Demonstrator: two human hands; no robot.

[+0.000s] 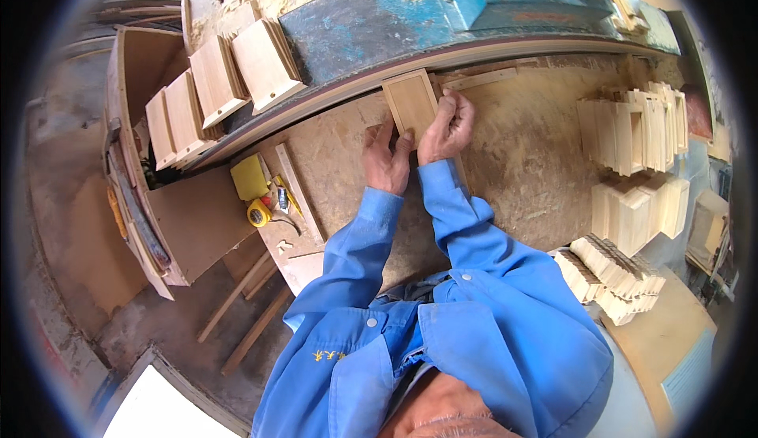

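A small, light wooden panel with a raised border [411, 100] is tilted against the rail at the back of the workbench. My left hand [387, 158] grips its near edge, thumb on the face near the lower corner. Close against the panel's right side is my right hand [448, 126]. Its fingers are curled into a pinch, and whatever they hold is too small to make out. Behind the right hand, a thin wooden strip [478, 80] lies along the rail.
Wooden panels [264, 63] lean in stacks at the back left. More wooden frames [632, 134] and stacked slotted pieces [612, 276] stand at the right. A yellow tape measure [258, 213], a yellow pad [249, 177] and a wooden strip [300, 193] lie left. A teal machine [505, 0] stands behind.
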